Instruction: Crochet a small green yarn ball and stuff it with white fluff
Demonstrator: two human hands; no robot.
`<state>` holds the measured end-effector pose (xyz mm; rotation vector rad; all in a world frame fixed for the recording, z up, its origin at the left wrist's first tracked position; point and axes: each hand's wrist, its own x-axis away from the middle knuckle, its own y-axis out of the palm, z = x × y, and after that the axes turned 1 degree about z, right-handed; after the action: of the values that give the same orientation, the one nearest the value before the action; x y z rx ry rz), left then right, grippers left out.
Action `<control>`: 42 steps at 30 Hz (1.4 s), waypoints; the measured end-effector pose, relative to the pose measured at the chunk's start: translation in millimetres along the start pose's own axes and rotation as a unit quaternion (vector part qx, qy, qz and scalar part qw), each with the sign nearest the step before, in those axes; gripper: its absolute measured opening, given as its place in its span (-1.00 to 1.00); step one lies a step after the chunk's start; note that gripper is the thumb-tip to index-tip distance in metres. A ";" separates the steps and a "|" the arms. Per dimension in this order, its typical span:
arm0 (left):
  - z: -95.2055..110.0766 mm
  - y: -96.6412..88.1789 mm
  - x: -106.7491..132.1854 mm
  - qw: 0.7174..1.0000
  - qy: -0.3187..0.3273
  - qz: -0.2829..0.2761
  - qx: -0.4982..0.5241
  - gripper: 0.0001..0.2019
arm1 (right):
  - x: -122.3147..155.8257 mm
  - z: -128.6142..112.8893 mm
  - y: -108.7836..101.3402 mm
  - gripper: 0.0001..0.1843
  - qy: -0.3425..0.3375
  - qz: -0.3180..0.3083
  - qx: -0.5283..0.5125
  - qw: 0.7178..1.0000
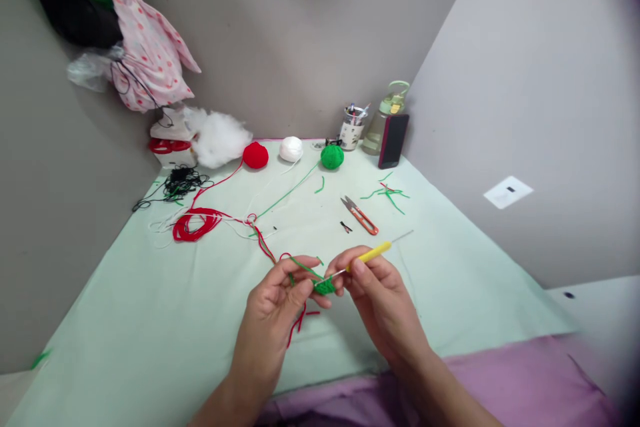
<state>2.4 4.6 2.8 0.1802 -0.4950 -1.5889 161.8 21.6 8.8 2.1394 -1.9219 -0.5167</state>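
Note:
My left hand [280,299] pinches a small green crochet piece [325,286] between thumb and fingers, and a green strand runs over its index finger. In my right hand [373,283] is a crochet hook with a yellow handle [375,252]; its metal tip meets the green piece near my left thumb. The fingertips of the right hand are close to the right edge of the piece. Red yarn ends [299,320] hang below my left hand. Red and green strands lead from that hand back across the table.
Red [255,155], white [291,149] and green [332,157] yarn balls sit at the back. Orange thread snips [361,216] lie beyond my right hand, near green yarn scraps [393,193]. A red yarn coil [197,224], black yarn [183,181], white stuffing [220,138], phone [394,141] and bottle [375,132] surround the work area.

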 end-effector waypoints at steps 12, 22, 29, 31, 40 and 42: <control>8.0 4.0 5.4 0.996 0.029 0.036 -0.069 -0.76 | 14.5 -8.6 -5.3 -0.76 -0.204 -0.034 0.270 0.940; 1.0 4.0 4.9 0.998 -0.047 0.016 0.027 -0.48 | 19.3 4.1 -9.5 -0.57 -0.411 -0.100 0.517 0.744; 8.2 2.3 -1.0 0.987 -0.092 0.000 0.134 -0.58 | 14.5 -0.6 -4.6 -0.75 -0.238 -0.005 0.238 0.942; 8.1 4.3 1.5 0.992 -0.071 -0.001 0.103 -0.60 | 10.5 0.2 -1.3 -0.78 -0.197 -0.009 0.184 0.963; 3.8 4.2 -1.3 0.986 -0.103 -0.008 0.129 -0.54 | 19.6 -0.8 -1.9 -0.64 -0.344 -0.063 0.415 0.840; 4.8 1.1 -4.6 0.977 -0.139 -0.023 0.162 -0.58 | 20.0 -4.0 -3.8 -0.65 -0.328 -0.039 0.386 0.861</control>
<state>1.9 10.0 6.6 0.2169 -0.9757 -1.5789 168.4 2.0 8.7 2.7785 -2.7830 -0.6219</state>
